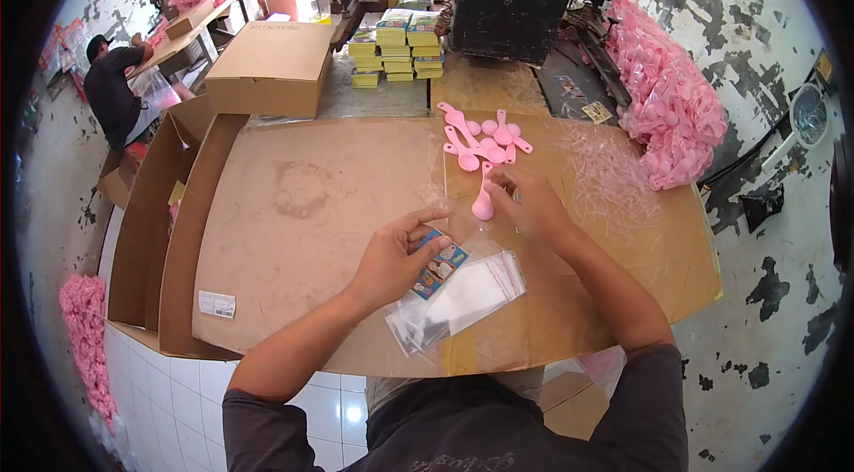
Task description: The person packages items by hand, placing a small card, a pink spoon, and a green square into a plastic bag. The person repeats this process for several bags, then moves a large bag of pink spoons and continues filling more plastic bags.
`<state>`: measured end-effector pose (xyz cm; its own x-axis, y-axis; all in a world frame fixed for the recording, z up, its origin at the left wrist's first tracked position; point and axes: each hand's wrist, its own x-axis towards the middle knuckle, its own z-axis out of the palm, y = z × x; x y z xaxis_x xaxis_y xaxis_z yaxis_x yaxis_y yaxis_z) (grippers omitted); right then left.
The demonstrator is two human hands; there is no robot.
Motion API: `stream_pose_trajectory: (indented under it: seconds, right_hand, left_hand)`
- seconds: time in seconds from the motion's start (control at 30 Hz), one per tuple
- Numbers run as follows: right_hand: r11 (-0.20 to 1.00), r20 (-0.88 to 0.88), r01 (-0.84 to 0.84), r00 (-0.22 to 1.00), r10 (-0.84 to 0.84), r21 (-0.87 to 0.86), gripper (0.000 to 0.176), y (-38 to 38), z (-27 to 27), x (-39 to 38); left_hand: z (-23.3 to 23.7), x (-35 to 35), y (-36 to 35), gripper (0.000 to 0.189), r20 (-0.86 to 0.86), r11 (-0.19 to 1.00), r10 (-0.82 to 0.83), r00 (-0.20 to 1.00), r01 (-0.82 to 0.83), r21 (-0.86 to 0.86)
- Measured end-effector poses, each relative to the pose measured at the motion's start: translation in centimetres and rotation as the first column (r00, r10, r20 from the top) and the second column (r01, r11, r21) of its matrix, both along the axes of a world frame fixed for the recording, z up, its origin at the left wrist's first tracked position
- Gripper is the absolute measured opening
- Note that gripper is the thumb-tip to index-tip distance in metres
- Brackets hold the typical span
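Observation:
My left hand (396, 258) is closed on a small blue printed card (439, 264), its thumb lying across the top. Pinched at the fingertips of my right hand (532, 208) is a pink scoop (483, 203), bowl end toward me. Thin clear plastic shows between the two hands. Just below the card lies a stack of clear plastic bags (471, 294) with a white area. Beyond my right hand, several more pink scoops (469, 158) sit in a loose pile on the cardboard-covered table (311, 258).
Stacks of printed cards (396, 49) stand at the back beside a closed carton (267, 67). A heap of pink scoops (663, 98) rises at the right, near pink plastic scraps (614, 165). Open cartons (169, 232) border the left edge. A person (116, 89) sits far left.

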<state>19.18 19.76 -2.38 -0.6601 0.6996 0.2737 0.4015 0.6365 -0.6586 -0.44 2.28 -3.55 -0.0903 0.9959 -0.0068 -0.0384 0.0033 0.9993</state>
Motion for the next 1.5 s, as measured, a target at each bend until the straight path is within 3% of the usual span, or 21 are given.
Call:
stream_pose_trajectory:
  seconds: [0.17, 0.27, 0.37, 0.47, 0.57, 0.67, 0.87, 0.97, 1.07, 1.13, 1.2, 1.27, 1.33, 1.37, 1.43, 1.47, 1.5]
  right_hand:
    - [0.938, 0.143, -0.012, 0.989, -0.040, 0.347, 0.019, 3.2, -2.2, -2.0]
    - [0.973, 0.161, 0.030, 0.985, -0.068, 0.227, 0.018, 3.8, -2.6, -2.4]
    - [0.990, 0.127, 0.125, 0.985, -0.116, -0.068, 0.022, 1.8, 1.3, -1.7]
    - [0.905, -0.305, -0.140, 0.952, 0.012, -0.402, 0.032, 0.4, 2.7, -0.7]
    - [0.850, -0.484, -0.316, 0.871, 0.085, -0.421, 0.043, -2.2, 4.3, -0.4]
    - [0.868, -0.589, -0.322, 0.807, 0.044, -0.377, 0.038, -3.5, 4.6, -0.7]
    - [0.878, -0.531, -0.308, 0.844, 0.074, -0.367, 0.041, -4.7, 3.0, -1.0]
    - [0.849, -0.653, -0.366, 0.757, 0.034, -0.380, 0.039, -5.6, 1.9, -1.4]
    - [0.850, -0.619, -0.383, 0.780, 0.088, -0.362, 0.040, -5.9, 0.9, -1.5]
    - [0.843, -0.514, -0.461, 0.812, 0.275, -0.278, 0.035, -4.2, 1.3, -0.5]
    - [0.790, -0.494, -0.522, 0.804, 0.330, -0.322, 0.029, -3.5, 2.2, -0.5]
    - [0.684, -0.570, -0.560, 0.783, 0.250, -0.468, 0.022, -4.0, 3.9, -0.8]
    - [0.803, -0.380, -0.579, 0.781, 0.496, -0.142, 0.017, -4.2, 5.1, -1.0]
    - [0.805, -0.249, -0.593, 0.775, 0.581, 0.032, 0.015, -4.2, 5.7, -1.0]
    - [0.783, -0.182, -0.618, 0.764, 0.619, 0.074, 0.016, -4.4, 7.1, -0.9]
    - [0.770, -0.148, -0.631, 0.756, 0.637, 0.095, 0.017, -4.6, 8.0, -0.8]
    - [0.772, -0.131, -0.588, 0.769, 0.626, 0.241, 0.016, -5.0, 9.4, -0.9]
  left_hand:
    - [-0.6, 0.0, 0.2, 0.031, 0.075, 1.000, -0.008, 0.997, 0.008, 0.001]
    - [-0.1, -0.1, -0.1, 0.031, 0.068, 1.000, -0.023, 0.997, 0.023, -0.002]
    - [0.4, 0.0, -0.2, 0.031, 0.070, 1.000, 0.004, 0.998, -0.004, -0.010]
    - [-0.1, 0.1, 0.0, 0.031, 0.104, 1.000, 0.016, 0.994, -0.016, 0.003]
    - [-1.0, 0.2, 0.2, 0.031, 0.110, 0.999, 0.007, 0.994, -0.010, 0.032]
    - [-0.7, 0.5, 0.1, 0.030, 0.114, 0.999, -0.004, 0.993, -0.002, 0.048]
    - [-0.6, 0.3, -0.1, 0.030, 0.034, 0.998, -0.050, 0.998, 0.051, -0.046]
    - [-0.9, 0.2, -0.1, 0.030, 0.066, 0.999, -0.036, 0.997, 0.038, -0.037]
    - [-0.1, -0.2, -0.1, 0.030, 0.133, 0.998, -0.023, 0.991, 0.031, -0.053]
    - [-0.4, -0.8, 0.0, 0.031, 0.146, 0.995, -0.064, 0.987, 0.075, -0.068]
    - [0.0, -0.3, -0.1, 0.033, 0.236, 0.995, -0.104, 0.966, 0.102, 0.020]
    - [0.3, -0.2, -0.2, 0.036, 0.265, 0.988, -0.150, 0.952, 0.139, 0.061]
    - [0.6, -0.5, -0.3, 0.040, 0.237, 0.981, -0.196, 0.951, 0.190, 0.050]
    - [0.6, -0.7, -0.3, 0.041, 0.248, 0.975, -0.222, 0.943, 0.213, 0.061]
    - [0.3, -1.0, -0.4, 0.042, 0.270, 0.962, -0.272, 0.924, 0.258, 0.086]
    - [0.5, -0.7, -0.5, 0.043, 0.265, 0.970, -0.232, 0.936, 0.204, 0.129]
    - [0.9, -0.4, -0.7, 0.043, 0.260, 0.974, -0.189, 0.947, 0.147, 0.173]
